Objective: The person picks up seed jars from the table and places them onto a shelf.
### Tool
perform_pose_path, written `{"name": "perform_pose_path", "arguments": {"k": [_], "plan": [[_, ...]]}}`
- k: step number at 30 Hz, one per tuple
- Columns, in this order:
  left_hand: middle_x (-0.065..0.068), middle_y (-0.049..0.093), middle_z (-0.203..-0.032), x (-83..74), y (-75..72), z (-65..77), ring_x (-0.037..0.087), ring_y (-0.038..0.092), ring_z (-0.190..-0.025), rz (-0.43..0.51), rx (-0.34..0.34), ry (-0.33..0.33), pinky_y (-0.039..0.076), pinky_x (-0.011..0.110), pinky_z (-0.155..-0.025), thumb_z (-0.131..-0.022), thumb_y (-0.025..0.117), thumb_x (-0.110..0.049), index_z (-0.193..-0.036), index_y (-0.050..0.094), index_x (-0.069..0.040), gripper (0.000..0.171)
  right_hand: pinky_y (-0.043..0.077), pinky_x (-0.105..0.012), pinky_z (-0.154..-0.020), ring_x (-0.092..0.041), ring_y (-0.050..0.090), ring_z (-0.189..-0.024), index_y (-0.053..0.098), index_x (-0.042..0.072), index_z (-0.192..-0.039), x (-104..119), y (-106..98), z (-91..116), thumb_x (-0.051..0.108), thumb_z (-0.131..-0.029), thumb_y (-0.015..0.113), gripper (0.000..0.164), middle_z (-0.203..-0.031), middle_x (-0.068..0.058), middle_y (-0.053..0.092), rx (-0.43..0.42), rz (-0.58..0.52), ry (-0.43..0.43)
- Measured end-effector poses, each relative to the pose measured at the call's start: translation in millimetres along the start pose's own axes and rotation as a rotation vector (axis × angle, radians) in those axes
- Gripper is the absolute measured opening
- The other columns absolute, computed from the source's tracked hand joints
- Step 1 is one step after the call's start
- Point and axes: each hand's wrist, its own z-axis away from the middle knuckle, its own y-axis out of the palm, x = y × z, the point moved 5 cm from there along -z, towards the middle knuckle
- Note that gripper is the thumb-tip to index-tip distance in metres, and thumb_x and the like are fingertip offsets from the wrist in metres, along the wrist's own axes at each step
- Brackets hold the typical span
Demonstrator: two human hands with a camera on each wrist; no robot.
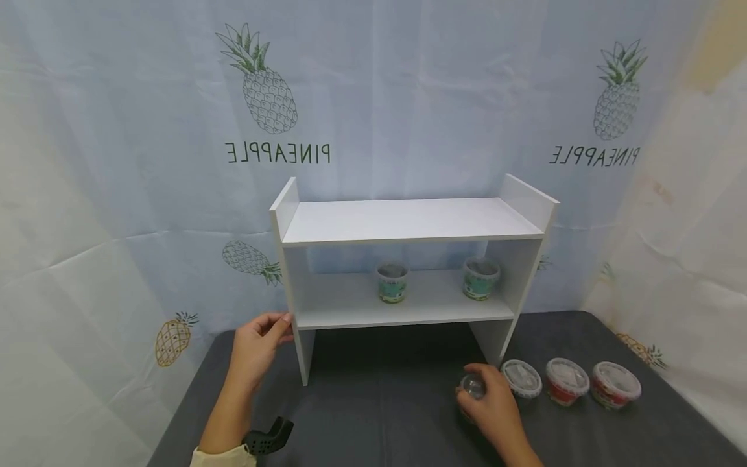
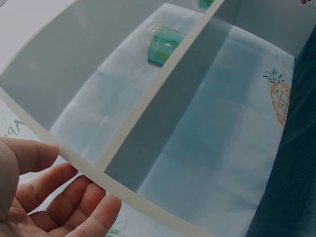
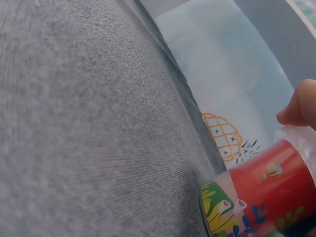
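My right hand holds a small plastic cup by its lidded top, with fingers and thumb round the rim. In the right wrist view this cup has a red wrapper with a bee and leaves, and its base is close to the dark cloth. My left hand rests its fingertips against the outer left side of a white two-tier shelf. In the left wrist view its thumb and fingertips lie right at the side panel's front edge. Two green-wrapped cups, a middle cup and a right cup, stand on the lower tier.
Right of my right hand, three lidded cups stand in a row: a near one, a red one and another red one. A dark cloth covers the table. Behind hangs a pale pineapple-print curtain.
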Motion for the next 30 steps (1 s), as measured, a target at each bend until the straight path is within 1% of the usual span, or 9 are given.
{"name": "perform_pose_path", "arguments": {"k": [3,5,11,15,20,24,27,30], "plan": [[0.017,0.066,-0.107,-0.2,0.4,-0.3,0.010,0.067,-0.087,-0.001,0.000,0.001,0.058,0.023,-0.076,-0.098,0.063,-0.029,-0.111,0.067,0.005,0.037,0.048,-0.029,-0.069,-0.015,0.057,-0.086,0.069,0.010,-0.108,-2.8,0.1,1.7,0.012,-0.069,0.084,0.041,-0.100,-0.003,0.066,-0.024,-0.038,0.006],[0.017,0.067,-0.107,-0.4,0.7,-0.5,0.010,0.067,-0.086,-0.002,-0.001,0.003,0.058,0.023,-0.076,-0.098,0.063,-0.029,-0.111,0.067,0.005,0.037,0.049,-0.028,-0.068,-0.014,0.057,-0.086,0.069,0.012,-0.108,-4.5,0.5,2.9,0.014,-0.069,0.085,0.043,-0.100,-0.002,0.066,-0.030,-0.049,0.016],[0.018,0.067,-0.107,0.2,1.5,-1.2,0.010,0.067,-0.086,-0.003,-0.002,-0.001,0.058,0.022,-0.075,-0.098,0.063,-0.028,-0.110,0.067,0.006,0.037,0.049,-0.028,-0.070,-0.013,0.058,-0.087,0.068,0.014,-0.111,-8.7,2.6,5.0,0.021,-0.071,0.087,0.044,-0.100,0.001,0.065,-0.002,-0.065,0.058],[0.018,0.066,-0.108,1.0,1.6,-1.5,0.010,0.068,-0.085,-0.006,-0.004,0.000,0.058,0.022,-0.075,-0.097,0.064,-0.027,-0.111,0.067,0.006,0.036,0.049,-0.026,-0.069,-0.010,0.056,-0.086,0.069,0.015,-0.109,-10.5,3.2,6.1,0.024,-0.072,0.088,0.043,-0.100,0.003,0.064,0.015,-0.066,0.063],[0.018,0.066,-0.110,1.9,1.5,-2.2,0.008,0.068,-0.085,-0.006,-0.010,0.001,0.059,0.024,-0.076,-0.097,0.065,-0.025,-0.111,0.067,0.006,0.034,0.049,-0.026,-0.068,-0.010,0.056,-0.088,0.070,0.015,-0.106,-10.0,3.2,5.5,0.028,-0.073,0.088,0.039,-0.103,0.004,0.064,0.035,-0.067,0.041],[0.018,0.066,-0.111,2.3,1.5,-2.3,0.007,0.068,-0.085,-0.012,-0.015,-0.002,0.059,0.026,-0.077,-0.096,0.066,-0.024,-0.111,0.067,0.005,0.033,0.050,-0.027,-0.069,-0.011,0.058,-0.088,0.070,0.016,-0.103,-6.9,1.3,3.7,0.028,-0.070,0.090,0.040,-0.102,0.005,0.064,0.041,-0.058,-0.005],[0.018,0.065,-0.113,2.1,1.4,-1.9,0.007,0.068,-0.085,-0.016,-0.018,-0.007,0.059,0.027,-0.078,-0.096,0.066,-0.023,-0.112,0.066,0.005,0.033,0.051,-0.031,-0.075,-0.014,0.060,-0.092,0.071,0.016,-0.104,-4.5,0.1,0.9,0.027,-0.066,0.092,0.044,-0.104,0.004,0.065,0.083,-0.045,-0.041],[0.018,0.065,-0.114,1.5,1.3,-1.8,0.007,0.068,-0.085,-0.015,-0.020,-0.009,0.059,0.028,-0.079,-0.096,0.066,-0.023,-0.112,0.066,0.005,0.033,0.051,-0.034,-0.083,-0.019,0.060,-0.104,0.070,0.014,-0.111,-3.1,-0.3,-2.6,0.023,-0.064,0.091,0.052,-0.115,-0.001,0.064,0.185,-0.042,-0.067]]}}
